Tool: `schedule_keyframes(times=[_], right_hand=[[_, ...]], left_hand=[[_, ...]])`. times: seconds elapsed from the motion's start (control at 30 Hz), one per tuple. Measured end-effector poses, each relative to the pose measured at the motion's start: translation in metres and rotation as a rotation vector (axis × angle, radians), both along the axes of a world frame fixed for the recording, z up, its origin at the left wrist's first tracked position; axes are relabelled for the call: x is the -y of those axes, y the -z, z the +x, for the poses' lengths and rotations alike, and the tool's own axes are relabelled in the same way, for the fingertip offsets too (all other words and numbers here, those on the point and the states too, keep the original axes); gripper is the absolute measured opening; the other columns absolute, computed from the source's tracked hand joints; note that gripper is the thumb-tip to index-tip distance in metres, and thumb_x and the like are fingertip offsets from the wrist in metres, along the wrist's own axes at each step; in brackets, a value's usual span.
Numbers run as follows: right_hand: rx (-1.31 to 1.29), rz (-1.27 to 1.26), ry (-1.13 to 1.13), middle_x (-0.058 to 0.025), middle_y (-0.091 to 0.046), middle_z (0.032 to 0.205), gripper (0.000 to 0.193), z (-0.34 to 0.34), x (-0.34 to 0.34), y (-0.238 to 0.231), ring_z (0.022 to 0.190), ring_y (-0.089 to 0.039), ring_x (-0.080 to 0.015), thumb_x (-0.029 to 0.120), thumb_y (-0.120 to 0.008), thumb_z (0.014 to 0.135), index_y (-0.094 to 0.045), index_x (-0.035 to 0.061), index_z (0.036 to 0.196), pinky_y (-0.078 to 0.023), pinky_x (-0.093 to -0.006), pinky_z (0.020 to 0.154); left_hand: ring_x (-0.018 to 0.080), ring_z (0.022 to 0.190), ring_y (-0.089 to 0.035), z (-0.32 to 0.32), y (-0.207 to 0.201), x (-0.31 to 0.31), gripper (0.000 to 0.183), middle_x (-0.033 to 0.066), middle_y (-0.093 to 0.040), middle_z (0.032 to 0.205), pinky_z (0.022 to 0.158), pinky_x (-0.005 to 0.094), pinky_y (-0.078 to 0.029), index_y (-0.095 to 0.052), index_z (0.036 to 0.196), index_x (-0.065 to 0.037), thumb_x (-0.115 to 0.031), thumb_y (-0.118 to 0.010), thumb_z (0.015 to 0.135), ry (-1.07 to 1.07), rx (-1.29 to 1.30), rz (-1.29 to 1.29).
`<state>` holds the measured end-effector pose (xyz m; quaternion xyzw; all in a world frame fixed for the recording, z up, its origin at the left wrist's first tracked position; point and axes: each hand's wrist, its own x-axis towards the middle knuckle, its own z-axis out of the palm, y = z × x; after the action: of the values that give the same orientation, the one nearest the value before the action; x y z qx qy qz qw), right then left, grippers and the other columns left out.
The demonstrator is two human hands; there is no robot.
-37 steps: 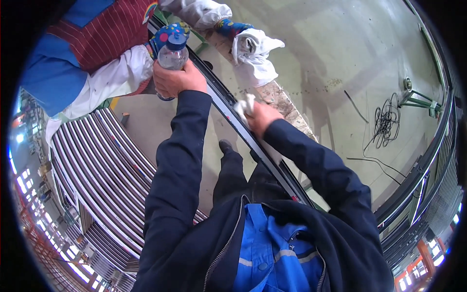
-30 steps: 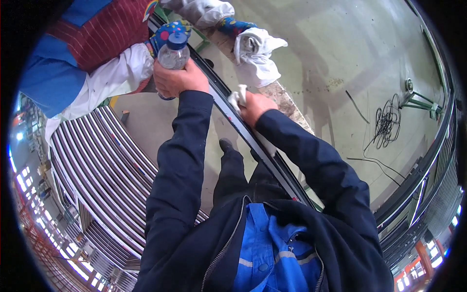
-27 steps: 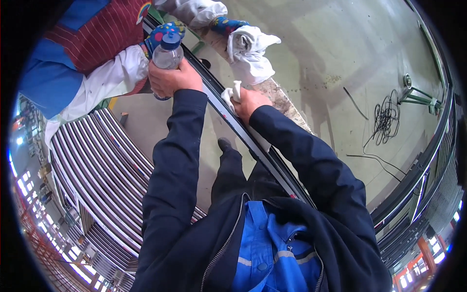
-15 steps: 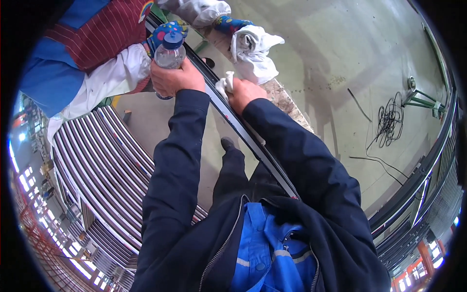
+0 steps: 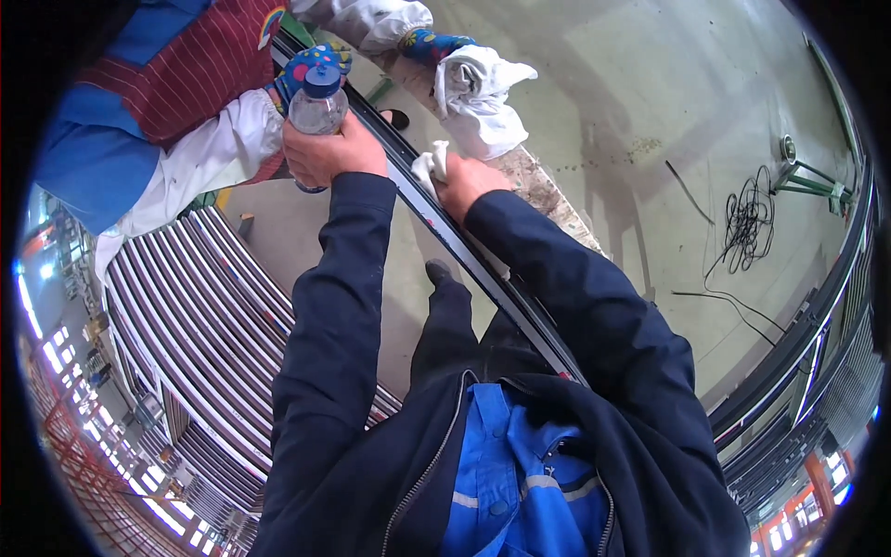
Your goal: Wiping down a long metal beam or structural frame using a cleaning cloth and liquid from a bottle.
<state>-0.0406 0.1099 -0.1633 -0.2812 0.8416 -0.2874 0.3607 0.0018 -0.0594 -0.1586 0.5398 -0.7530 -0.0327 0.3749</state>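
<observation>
Fingers of the left hand (image 5: 332,153) wrap a clear blue-capped plastic bottle (image 5: 316,97). Just right, the right hand (image 5: 471,178) pinches a small white cloth (image 5: 430,165) against a long dark metal frame rail (image 5: 483,274).

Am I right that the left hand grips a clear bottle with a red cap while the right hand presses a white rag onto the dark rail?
Not quite: in the head view the bottle in the left hand has a blue cap, not red. The right hand does press a white rag onto the dark rail.
</observation>
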Motion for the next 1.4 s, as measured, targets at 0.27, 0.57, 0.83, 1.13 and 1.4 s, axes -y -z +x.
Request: schedule_keyframes(times=[0.27, 0.57, 0.83, 1.13, 1.4], right_hand=[[0.032, 0.087, -0.07, -0.0225, -0.066, 0.087, 0.031, 0.015, -0.052, -0.006, 0.087, -0.064, -0.0419, 0.036, -0.06, 0.087, -0.06, 0.0109, 0.106, -0.05, -0.0501, 0.077], [0.094, 0.049, -0.105, -0.0225, -0.067, 0.09, 0.035, 0.02, -0.058, 0.014, 0.088, -0.064, -0.0418, 0.037, -0.061, 0.086, -0.061, 0.0119, 0.112, -0.051, -0.0475, 0.079], [-0.056, 0.042, -0.035, -0.0235, -0.066, 0.09, 0.034, 0.0, -0.002, 0.002, 0.089, -0.063, -0.0423, 0.037, -0.059, 0.084, -0.062, 0.0101, 0.105, -0.05, -0.0499, 0.078], [0.102, 0.066, -0.075, -0.022, -0.067, 0.095, 0.032, 0.021, -0.059, -0.009, 0.09, -0.064, -0.042, 0.039, -0.058, 0.088, -0.064, 0.0137, 0.107, -0.05, -0.0488, 0.08], [0.153, -0.038, 0.002, -0.0247, -0.067, 0.093, 0.036, 0.005, -0.016, 0.019, 0.09, -0.065, -0.0398, 0.035, -0.063, 0.083, -0.067, 0.0032, 0.099, -0.051, -0.0443, 0.08]], left_hand=[[0.042, 0.114, -0.049, 0.0, 0.002, 0.003, 0.071, 0.0204, -0.053, 0.117, 0.09, 0.0576, -0.039, -0.044, 0.123, -0.004, -0.042, -0.078, 0.072, -0.048, 0.009, -0.078], [0.0418, 0.114, -0.049, 0.009, 0.007, 0.007, 0.073, 0.0197, -0.052, 0.119, 0.091, 0.058, -0.038, -0.042, 0.124, -0.002, -0.039, -0.079, 0.072, -0.017, -0.009, -0.052], [0.0424, 0.114, -0.049, -0.001, 0.004, 0.002, 0.074, 0.0195, -0.052, 0.119, 0.09, 0.0586, -0.039, -0.042, 0.124, -0.002, -0.038, -0.08, 0.072, 0.005, -0.039, -0.037], [0.0393, 0.115, -0.051, 0.002, -0.005, 0.002, 0.064, 0.0164, -0.055, 0.119, 0.097, 0.0543, -0.035, -0.044, 0.124, -0.003, -0.029, -0.077, 0.075, -0.024, -0.076, -0.034], [0.0401, 0.114, -0.051, 0.003, -0.004, 0.001, 0.066, 0.0175, -0.054, 0.12, 0.097, 0.0541, -0.034, -0.043, 0.126, -0.003, -0.028, -0.077, 0.075, 0.017, -0.056, -0.018]])
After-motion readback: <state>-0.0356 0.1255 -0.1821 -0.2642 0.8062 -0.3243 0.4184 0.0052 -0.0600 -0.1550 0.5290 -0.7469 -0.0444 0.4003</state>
